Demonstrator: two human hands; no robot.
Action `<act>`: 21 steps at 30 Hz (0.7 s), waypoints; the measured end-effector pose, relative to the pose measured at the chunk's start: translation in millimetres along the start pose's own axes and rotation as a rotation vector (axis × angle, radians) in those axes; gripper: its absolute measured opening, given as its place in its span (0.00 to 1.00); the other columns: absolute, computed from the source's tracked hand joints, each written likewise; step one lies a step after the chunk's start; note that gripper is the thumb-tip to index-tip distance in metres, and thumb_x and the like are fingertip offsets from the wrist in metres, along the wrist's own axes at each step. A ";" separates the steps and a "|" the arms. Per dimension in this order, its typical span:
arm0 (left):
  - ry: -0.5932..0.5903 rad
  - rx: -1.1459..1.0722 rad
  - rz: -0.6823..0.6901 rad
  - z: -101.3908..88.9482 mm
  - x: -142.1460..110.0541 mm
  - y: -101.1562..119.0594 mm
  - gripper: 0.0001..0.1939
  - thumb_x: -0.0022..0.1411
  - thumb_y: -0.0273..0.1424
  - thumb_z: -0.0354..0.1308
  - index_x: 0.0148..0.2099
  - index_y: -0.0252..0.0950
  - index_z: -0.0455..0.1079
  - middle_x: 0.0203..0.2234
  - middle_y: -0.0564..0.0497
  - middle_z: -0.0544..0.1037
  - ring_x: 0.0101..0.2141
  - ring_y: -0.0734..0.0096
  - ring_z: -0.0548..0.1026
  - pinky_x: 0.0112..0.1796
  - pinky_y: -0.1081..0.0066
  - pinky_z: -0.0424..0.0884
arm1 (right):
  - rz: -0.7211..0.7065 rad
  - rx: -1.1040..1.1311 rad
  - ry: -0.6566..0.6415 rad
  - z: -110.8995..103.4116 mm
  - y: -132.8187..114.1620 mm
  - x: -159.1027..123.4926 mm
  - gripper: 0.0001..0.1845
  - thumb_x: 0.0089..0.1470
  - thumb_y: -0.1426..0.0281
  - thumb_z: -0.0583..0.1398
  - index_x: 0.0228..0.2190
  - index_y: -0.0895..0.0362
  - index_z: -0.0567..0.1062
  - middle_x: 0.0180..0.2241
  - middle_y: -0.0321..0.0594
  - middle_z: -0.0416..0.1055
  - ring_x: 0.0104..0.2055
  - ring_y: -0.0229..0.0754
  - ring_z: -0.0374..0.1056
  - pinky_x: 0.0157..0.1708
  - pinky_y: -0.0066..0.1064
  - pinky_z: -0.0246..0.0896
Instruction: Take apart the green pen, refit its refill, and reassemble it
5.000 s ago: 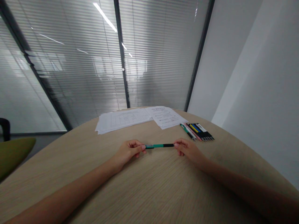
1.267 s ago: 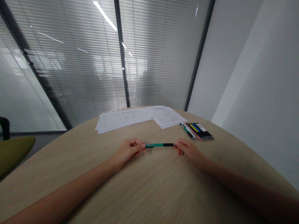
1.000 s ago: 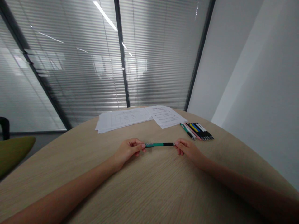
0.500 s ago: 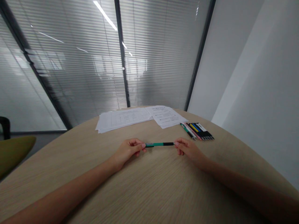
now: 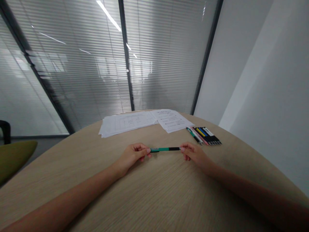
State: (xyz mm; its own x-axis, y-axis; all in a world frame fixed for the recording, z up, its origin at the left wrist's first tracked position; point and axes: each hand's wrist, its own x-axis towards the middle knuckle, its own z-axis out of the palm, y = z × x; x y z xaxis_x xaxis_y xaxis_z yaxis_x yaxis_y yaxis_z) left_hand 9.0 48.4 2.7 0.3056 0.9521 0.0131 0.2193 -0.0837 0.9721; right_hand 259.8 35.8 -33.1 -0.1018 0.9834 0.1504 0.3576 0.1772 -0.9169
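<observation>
Green-and-black pen [image 5: 165,149] seems light and stiff; my left hand [image 5: 133,156] and right hand [image 5: 194,155] pinch it by its ends

This is an office meeting room. Under the fingers [image 5: 143,149] runs a rounded pale wood counter [image 5: 154,196]. Ahead of them lie printed papers [image 5: 127,125], and ahead and to the right sits a row of pens [image 5: 204,136]. Farther ahead stand glass partitions with slatted blinds [image 5: 72,64]. A white wall [image 5: 265,80] rises to the right, and an olive chair [image 5: 12,159] stands well left.
</observation>
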 end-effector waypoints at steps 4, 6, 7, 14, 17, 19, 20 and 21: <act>0.004 -0.004 -0.009 0.6 -0.8 1.1 0.12 0.43 0.39 0.59 0.23 0.33 0.67 0.18 0.55 0.72 0.17 0.80 0.59 0.20 0.76 0.55 | -0.001 0.020 -0.003 0.7 -3.1 -0.8 0.08 0.47 0.65 0.54 0.29 0.56 0.66 0.16 0.29 0.60 0.18 0.33 0.58 0.21 0.26 0.53; 0.009 0.002 -0.011 0.8 -0.6 0.7 0.12 0.43 0.39 0.59 0.24 0.34 0.67 0.18 0.55 0.72 0.17 0.80 0.59 0.20 0.76 0.55 | 0.005 0.026 0.002 0.9 -4.5 -1.0 0.08 0.46 0.65 0.54 0.28 0.56 0.66 0.16 0.29 0.60 0.18 0.33 0.58 0.20 0.26 0.54; 0.011 0.006 -0.009 0.7 -0.5 0.4 0.13 0.43 0.39 0.59 0.24 0.34 0.67 0.18 0.55 0.72 0.17 0.80 0.59 0.20 0.76 0.55 | 0.006 0.027 0.006 1.0 -5.0 -1.1 0.08 0.45 0.64 0.55 0.28 0.56 0.66 0.16 0.28 0.60 0.18 0.33 0.58 0.20 0.26 0.54; 0.013 0.024 -0.007 0.1 -0.8 1.2 0.13 0.42 0.40 0.59 0.23 0.34 0.67 0.18 0.54 0.72 0.17 0.80 0.60 0.20 0.76 0.56 | -0.013 0.010 -0.008 0.7 -6.7 -1.4 0.08 0.45 0.64 0.55 0.28 0.55 0.65 0.15 0.28 0.60 0.18 0.33 0.58 0.20 0.26 0.54; 0.006 0.018 -0.006 -0.1 -0.7 1.3 0.13 0.42 0.40 0.59 0.23 0.34 0.67 0.18 0.54 0.72 0.17 0.80 0.60 0.20 0.76 0.56 | -0.020 0.012 -0.007 0.6 -7.2 -2.1 0.08 0.46 0.64 0.54 0.29 0.56 0.65 0.16 0.29 0.60 0.18 0.33 0.58 0.20 0.26 0.54; 0.002 0.020 -0.005 -0.2 -0.4 0.7 0.13 0.42 0.40 0.59 0.23 0.34 0.68 0.18 0.54 0.72 0.17 0.80 0.60 0.20 0.76 0.55 | -0.017 0.005 -0.005 0.4 -7.0 -2.3 0.10 0.46 0.64 0.54 0.31 0.57 0.66 0.16 0.29 0.60 0.19 0.33 0.58 0.20 0.26 0.53; 0.005 0.021 -0.002 -0.2 -0.3 0.5 0.13 0.42 0.40 0.59 0.23 0.34 0.68 0.18 0.54 0.72 0.17 0.80 0.60 0.20 0.76 0.55 | -0.016 -0.004 -0.004 0.1 -6.6 -2.3 0.11 0.46 0.64 0.53 0.33 0.57 0.66 0.17 0.29 0.60 0.19 0.34 0.59 0.20 0.26 0.53; 0.008 0.022 0.000 -0.2 -0.2 0.3 0.13 0.43 0.39 0.59 0.23 0.34 0.68 0.18 0.54 0.72 0.17 0.80 0.60 0.20 0.77 0.55 | -0.018 -0.018 -0.003 -0.1 -6.0 -2.2 0.13 0.47 0.64 0.53 0.34 0.57 0.67 0.17 0.30 0.60 0.19 0.34 0.59 0.21 0.26 0.53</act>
State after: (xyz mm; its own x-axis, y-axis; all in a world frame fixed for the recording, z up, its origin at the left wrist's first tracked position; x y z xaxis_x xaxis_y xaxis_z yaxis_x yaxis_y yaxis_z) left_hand 8.9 48.3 3.0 0.2978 0.9545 0.0147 0.2401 -0.0898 0.9666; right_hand 258.0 32.6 -27.9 -0.1107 0.9799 0.1657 0.3726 0.1955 -0.9072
